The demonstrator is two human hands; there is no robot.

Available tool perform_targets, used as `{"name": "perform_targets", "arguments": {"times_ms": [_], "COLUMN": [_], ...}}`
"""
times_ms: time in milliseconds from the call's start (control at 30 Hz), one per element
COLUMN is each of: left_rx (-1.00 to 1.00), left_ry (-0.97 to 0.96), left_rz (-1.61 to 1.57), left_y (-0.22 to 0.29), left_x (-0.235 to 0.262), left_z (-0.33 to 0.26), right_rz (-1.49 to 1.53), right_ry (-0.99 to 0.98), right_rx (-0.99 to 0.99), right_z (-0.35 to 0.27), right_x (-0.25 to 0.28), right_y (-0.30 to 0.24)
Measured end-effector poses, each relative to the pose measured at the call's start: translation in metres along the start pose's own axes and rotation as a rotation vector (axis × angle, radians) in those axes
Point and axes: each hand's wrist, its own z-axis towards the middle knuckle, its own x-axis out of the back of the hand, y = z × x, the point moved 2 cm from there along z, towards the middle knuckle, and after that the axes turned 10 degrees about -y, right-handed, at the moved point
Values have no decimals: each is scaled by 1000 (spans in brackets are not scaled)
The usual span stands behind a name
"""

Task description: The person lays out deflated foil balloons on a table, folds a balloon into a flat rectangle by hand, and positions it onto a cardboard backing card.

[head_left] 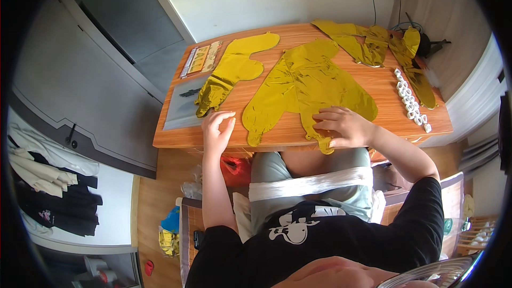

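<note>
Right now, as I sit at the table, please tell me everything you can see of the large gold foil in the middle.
The large gold foil looks thin, shiny and wrinkled, like a balloon without air. It lies flattened on the wooden table, narrower at the far end and spreading into broad lobes toward the person. Narrow tips show at its near side, one by the table's front edge. The right hand lies over its near part; whether the fingers pinch it is unclear.

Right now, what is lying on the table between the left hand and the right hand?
The head view shows two lower ends of the large gold foil, with table between them.
</note>
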Motion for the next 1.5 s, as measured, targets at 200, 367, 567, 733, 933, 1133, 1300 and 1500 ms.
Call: {"name": "perform_targets", "arguments": {"times_ms": [200, 367, 567, 733, 933, 1133, 1300, 1500], "left_rx": [-16, -12, 42, 88, 118, 96, 88, 46], "left_ry": [26, 6, -9, -3, -39, -85, -119, -127], "left_rz": [46, 56, 79, 72, 119, 191, 234, 256], "left_y": [8, 11, 9, 8, 7, 17, 20, 19], "left_x": [-2, -4, -5, -9, -12, -13, -11, -13], "left_z": [2, 3, 3, 3, 3, 5, 3, 5], "right_rz": [-3, 33, 154, 63, -9, 1, 15, 15], "right_ry": [-3, 21, 32, 95, 139, 132, 151, 140], "right_rx": [-33, 24, 32, 50, 33, -15, -14, -45], "right_z": [0, -9, -19, -27, -22, -23, -20, -20], "right_x": [3, 7, 6, -3, -10, -9, -8, -8], "right_y": [2, -1, 1, -2, 6, 10, 5, 0]}}
